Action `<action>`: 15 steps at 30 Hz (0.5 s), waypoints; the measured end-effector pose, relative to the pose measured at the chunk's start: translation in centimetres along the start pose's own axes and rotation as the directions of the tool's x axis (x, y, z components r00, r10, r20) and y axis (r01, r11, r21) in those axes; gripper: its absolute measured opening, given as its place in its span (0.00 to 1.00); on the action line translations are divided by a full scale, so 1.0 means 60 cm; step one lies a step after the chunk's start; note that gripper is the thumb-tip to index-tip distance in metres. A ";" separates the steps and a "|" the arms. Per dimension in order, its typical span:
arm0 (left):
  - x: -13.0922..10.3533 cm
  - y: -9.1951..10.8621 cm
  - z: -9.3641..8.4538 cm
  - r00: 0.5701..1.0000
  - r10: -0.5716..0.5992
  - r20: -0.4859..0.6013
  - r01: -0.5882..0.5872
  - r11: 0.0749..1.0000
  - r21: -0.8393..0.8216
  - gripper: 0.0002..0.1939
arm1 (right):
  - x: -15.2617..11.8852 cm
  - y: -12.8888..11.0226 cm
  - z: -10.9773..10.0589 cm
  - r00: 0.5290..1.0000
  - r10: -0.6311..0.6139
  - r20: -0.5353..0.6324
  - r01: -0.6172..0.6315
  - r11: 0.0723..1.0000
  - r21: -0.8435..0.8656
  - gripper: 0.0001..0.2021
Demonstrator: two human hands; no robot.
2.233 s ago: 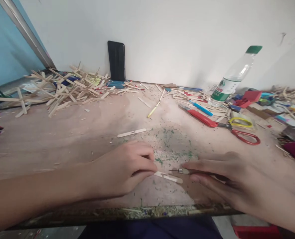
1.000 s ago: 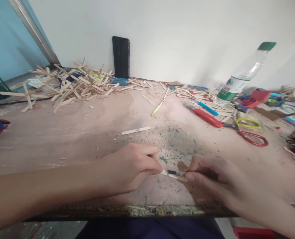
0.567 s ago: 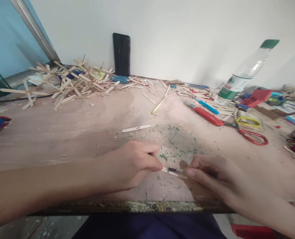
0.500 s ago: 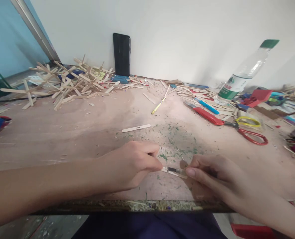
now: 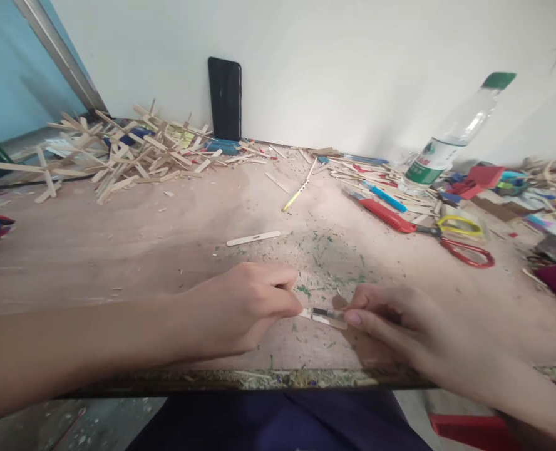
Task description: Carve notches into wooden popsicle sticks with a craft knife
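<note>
My left hand is closed in a pinch on the left end of a craft stick near the table's front edge. From the right, my right hand pinches a slim tool with a dark section. The tool lies along the stick, pointing toward my left fingertips; its exact kind is too small to make out. Beyond my left hand lies another craft stick with a small dark slot in its middle. Green shavings are scattered around my hands.
A pile of craft sticks fills the back left, beside a phone leaning on the wall. A yellow pencil-like stick, a red-handled cutter, scissors and a tilted bottle lie or stand further back.
The whole view has shifted slightly, so things appear a little further left and up. Both hands keep their grips, with the tool still over the stick.
</note>
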State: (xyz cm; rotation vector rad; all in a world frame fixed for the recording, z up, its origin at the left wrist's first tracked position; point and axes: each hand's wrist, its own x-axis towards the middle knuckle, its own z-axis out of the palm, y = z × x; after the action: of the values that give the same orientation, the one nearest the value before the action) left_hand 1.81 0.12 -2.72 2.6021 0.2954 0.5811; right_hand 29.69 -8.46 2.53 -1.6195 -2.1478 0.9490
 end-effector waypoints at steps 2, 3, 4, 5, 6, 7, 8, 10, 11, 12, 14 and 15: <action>0.001 -0.001 -0.001 1.000 -0.027 -0.002 0.027 0.999 -0.047 0.18 | -0.002 0.002 0.001 1.000 -0.008 -0.019 0.008 1.000 -0.021 0.18; 0.002 -0.002 -0.002 0.999 -0.041 -0.003 0.041 0.996 -0.076 0.17 | -0.004 0.004 0.003 0.999 -0.011 -0.033 0.011 1.000 -0.018 0.17; 0.002 -0.003 -0.003 0.999 -0.054 -0.001 0.054 0.993 -0.108 0.16 | -0.006 0.005 0.005 0.999 -0.013 -0.048 0.013 1.000 -0.009 0.17; 0.002 -0.002 -0.005 0.998 -0.064 0.002 0.063 0.988 -0.142 0.15 | -0.007 0.007 0.007 0.998 -0.013 -0.059 0.013 1.000 0.003 0.17; 0.002 -0.002 -0.008 0.998 -0.069 0.008 0.070 0.982 -0.173 0.13 | -0.009 0.009 0.008 0.998 -0.012 -0.062 0.013 1.000 0.013 0.17; 0.002 0.000 -0.012 0.997 -0.070 0.014 0.071 0.978 -0.198 0.12 | -0.009 0.011 0.009 0.998 -0.014 -0.061 0.016 1.000 0.024 0.17; 0.002 0.002 -0.016 0.997 -0.065 0.029 0.069 0.975 -0.210 0.12 | -0.009 0.013 0.009 0.998 -0.017 -0.066 0.019 0.999 0.034 0.16; 0.001 0.006 -0.025 0.997 -0.040 0.060 0.052 0.979 -0.196 0.12 | -0.009 0.017 0.008 0.998 -0.019 -0.054 0.020 0.999 0.032 0.16; 0.001 0.008 -0.029 0.997 -0.023 0.076 0.036 0.984 -0.174 0.13 | -0.009 0.019 0.007 0.998 -0.028 -0.062 0.029 0.999 0.024 0.16; 0.000 0.010 -0.032 0.996 -0.004 0.090 0.017 0.989 -0.145 0.14 | -0.009 0.021 0.007 0.996 -0.044 -0.077 0.045 0.999 0.014 0.15; -0.001 0.010 -0.034 0.993 0.034 0.113 -0.026 0.997 -0.077 0.15 | -0.013 0.025 0.008 0.990 -0.096 -0.104 0.095 0.995 -0.015 0.14; -0.002 0.009 -0.034 0.991 0.056 0.120 -0.051 0.998 -0.041 0.15 | -0.016 0.027 0.009 0.985 -0.127 -0.120 0.124 0.992 -0.032 0.14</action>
State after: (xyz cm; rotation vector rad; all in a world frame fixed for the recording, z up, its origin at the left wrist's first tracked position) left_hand 0.88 0.40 -0.85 2.6020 0.1741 0.4406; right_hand 30.87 -9.28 1.21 -1.4916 -2.1570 0.7696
